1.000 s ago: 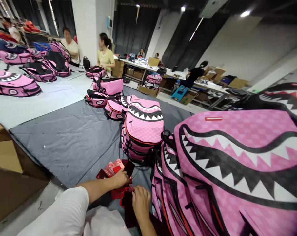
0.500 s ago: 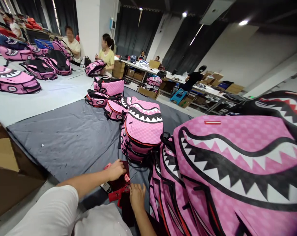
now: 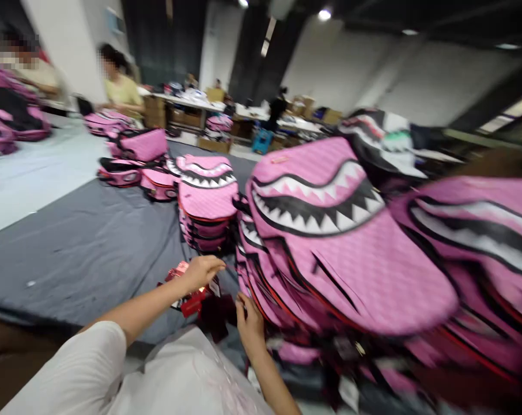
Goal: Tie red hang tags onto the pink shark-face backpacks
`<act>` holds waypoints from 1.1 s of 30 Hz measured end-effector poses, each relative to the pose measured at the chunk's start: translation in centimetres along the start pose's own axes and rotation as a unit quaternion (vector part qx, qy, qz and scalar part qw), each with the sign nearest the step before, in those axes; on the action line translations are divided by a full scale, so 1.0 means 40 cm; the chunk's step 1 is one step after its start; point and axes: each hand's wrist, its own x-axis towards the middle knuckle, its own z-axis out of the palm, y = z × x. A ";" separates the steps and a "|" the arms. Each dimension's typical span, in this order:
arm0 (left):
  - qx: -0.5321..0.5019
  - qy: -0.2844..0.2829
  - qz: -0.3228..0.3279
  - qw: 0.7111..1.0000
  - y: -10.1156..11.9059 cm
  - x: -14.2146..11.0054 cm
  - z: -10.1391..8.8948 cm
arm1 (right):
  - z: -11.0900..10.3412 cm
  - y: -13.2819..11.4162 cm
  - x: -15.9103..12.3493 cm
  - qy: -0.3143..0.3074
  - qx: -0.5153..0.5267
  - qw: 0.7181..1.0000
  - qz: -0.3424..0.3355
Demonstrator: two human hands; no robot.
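Note:
Over a small heap of red tags (image 3: 192,304) and dark red pieces (image 3: 215,317) on the grey cloth is my left hand (image 3: 203,271). Its fingers reach out to the right, and nothing shows in them. Lower and to the right, my right hand (image 3: 250,323) has its fingers bent and apart beside the stacked pink backpacks (image 3: 313,230). Whether its fingertips touch the stack is unclear in the blur. The top backpack carries a black-and-white shark-mouth print. Beyond my hands stands another pile of pink backpacks (image 3: 208,199).
Grey cloth (image 3: 92,242) covers the table at left, joining a pale tabletop (image 3: 66,167). More pink backpacks (image 3: 481,253) crowd the right side, with a black-and-white bag (image 3: 382,138) behind. A co-worker in yellow (image 3: 121,92) handles a pink bag across the table.
The view has swung to the right, so the backpacks appear further left. My left hand has moved off the dark red piece, and my right hand is closer to the stack.

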 end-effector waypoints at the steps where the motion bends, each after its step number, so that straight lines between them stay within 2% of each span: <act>1: -0.021 0.003 0.023 1.000 0.030 0.006 0.010 | -0.046 -0.007 -0.024 0.017 0.012 0.999 0.026; 3: -0.058 0.000 0.057 0.997 0.080 0.025 0.030 | -0.136 -0.018 -0.063 0.068 0.022 0.994 0.077; 6: -0.080 -0.016 0.094 0.992 0.135 0.060 0.070 | -0.256 -0.017 -0.101 0.199 -0.005 0.968 0.155; 9: -0.045 -0.055 0.111 0.991 0.185 0.071 0.112 | -0.342 -0.012 -0.119 0.307 -0.036 0.930 0.200; 11: -0.003 -0.082 0.098 0.992 0.217 0.068 0.134 | -0.378 -0.014 -0.114 0.335 -0.041 0.920 0.200; 14: 0.055 -0.110 0.053 0.991 0.262 0.068 0.156 | -0.402 -0.030 -0.077 0.328 -0.084 0.925 0.174; 17: 0.096 -0.136 0.003 0.986 0.305 0.079 0.163 | -0.407 -0.049 -0.018 0.286 -0.180 0.926 0.168; 20: 0.132 -0.168 -0.030 0.976 0.346 0.087 0.159 | -0.407 -0.062 0.030 0.244 -0.249 0.915 0.204; 23: 0.169 -0.207 -0.047 0.962 0.383 0.087 0.150 | -0.406 -0.066 0.037 0.206 -0.288 0.902 0.249; 25: 0.184 -0.233 -0.050 0.954 0.401 0.092 0.150 | -0.409 -0.052 0.028 0.197 -0.306 0.901 0.234; 27: 0.190 -0.240 -0.032 0.952 0.414 0.106 0.156 | -0.415 -0.027 0.022 0.218 -0.300 0.903 0.218; 33: 0.189 -0.211 0.013 0.959 0.466 0.132 0.187 | -0.443 0.003 0.014 0.246 -0.254 0.927 0.126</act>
